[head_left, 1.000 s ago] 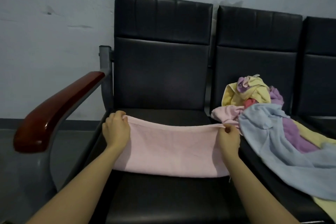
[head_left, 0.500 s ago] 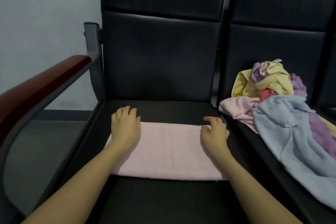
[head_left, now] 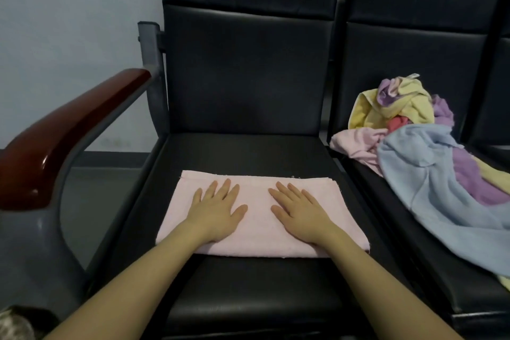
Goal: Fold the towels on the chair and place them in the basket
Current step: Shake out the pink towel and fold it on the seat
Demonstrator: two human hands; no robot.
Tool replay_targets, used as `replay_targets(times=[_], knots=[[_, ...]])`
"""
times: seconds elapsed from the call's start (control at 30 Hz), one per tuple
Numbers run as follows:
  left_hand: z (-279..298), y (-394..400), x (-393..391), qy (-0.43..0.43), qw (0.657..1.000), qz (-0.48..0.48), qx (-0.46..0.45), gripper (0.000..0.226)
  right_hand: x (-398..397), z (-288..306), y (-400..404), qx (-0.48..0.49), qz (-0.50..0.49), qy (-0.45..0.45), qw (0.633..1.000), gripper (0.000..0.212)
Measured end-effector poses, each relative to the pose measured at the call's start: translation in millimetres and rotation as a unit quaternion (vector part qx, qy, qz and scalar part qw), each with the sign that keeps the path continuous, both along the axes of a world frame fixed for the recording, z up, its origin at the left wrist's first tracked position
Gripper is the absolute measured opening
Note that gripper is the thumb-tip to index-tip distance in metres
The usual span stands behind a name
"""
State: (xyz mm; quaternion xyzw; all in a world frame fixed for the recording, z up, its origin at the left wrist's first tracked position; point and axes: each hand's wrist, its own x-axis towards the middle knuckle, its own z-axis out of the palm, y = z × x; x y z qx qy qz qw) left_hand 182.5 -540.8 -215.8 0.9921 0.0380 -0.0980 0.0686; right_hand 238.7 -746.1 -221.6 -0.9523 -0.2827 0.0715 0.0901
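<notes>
One pink towel point(head_left: 259, 218) lay folded once on the black chair seat point(head_left: 248, 152), w/ left hand point(head_left: 216, 211) & right hand point(head_left: 299, 214) pressed flat on it, fingers spread, gripping nothing. Judging by that, more folds remained; the towel pile point(head_left: 430, 154) on the next seat was untouched, basket not in view

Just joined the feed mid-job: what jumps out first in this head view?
Two bare hands, left and right, lie flat, fingers spread, on a folded pale pink towel in the middle of the black padded chair seat. On the next seat to the right sits a crumpled pile of yellow, purple, pink and light blue towels. No basket is in view.
</notes>
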Motion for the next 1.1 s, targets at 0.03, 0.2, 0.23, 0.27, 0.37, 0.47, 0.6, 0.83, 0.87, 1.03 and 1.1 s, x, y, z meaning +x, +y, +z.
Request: replay_targets(times=[0.03, 0.2, 0.23, 0.27, 0.37, 0.47, 0.6, 0.83, 0.87, 1.03, 1.1], knots=[[-0.2, -1.4, -9.5, 0.002, 1.0, -0.002, 0.001, 0.062, -10.1, -0.7, -2.4, 0.006, 0.002, -0.007, 1.0, 0.051], [-1.4, -6.5, -51.3, -0.015, 1.0, -0.006, 0.002, 0.061, -46.7, 4.5, -8.0, 0.027, 0.013, 0.001, 1.0, 0.049], [-1.6, -6.3, -56.6, -0.019, 1.0, -0.008, -0.004, 0.061, -50.4, 6.3, -7.9, 0.029, 0.015, 0.006, 0.999, 0.049], [-0.7, -5.5, -60.5, -0.028, 0.999, -0.007, -0.019, 0.061, -53.1, 7.4, -7.2, 0.033, 0.015, 0.005, 0.999, 0.049], [8.7, 0.7, -63.5, -0.095, 0.99, 0.045, -0.09, 0.055, -56.9, 11.4, -3.2, 0.052, 0.004, -0.029, 0.998, 0.045], [16.4, 17.2, -66.1, -0.139, 0.977, 0.147, -0.063, 0.048, -59.4, 14.9, 3.4, 0.095, 0.008, -0.07, 0.993, 0.035], [9.3, 33.3, -77.3, -0.131, 0.97, 0.204, -0.002, 0.04, -61.7, 12.4, 13.3, 0.13, 0.05, -0.059, 0.989, 0.034], [5.7, 38.3, -76.2, -0.226, 0.942, 0.215, -0.121, 0.036, -63.2, 6.2, 20.7, 0.071, 0.076, -0.02, 0.994, 0.049], [7.1, 39.5, -77.2, -0.244, 0.936, 0.209, -0.142, 0.036, -64.2, 4.5, 23.0, 0.043, 0.08, -0.014, 0.996, 0.051], [33.2, 36.4, -79.0, -0.337, 0.912, 0.148, -0.183, 0.034, -71.4, -2.9, 49.9, -0.003, 0.08, -0.029, 0.996, 0.054], [45.1, 28.7, -77.0, -0.358, 0.902, 0.14, -0.197, 0.034, -71.4, -3.1, 62.6, 0.036, 0.082, -0.015, 0.996, 0.053]])
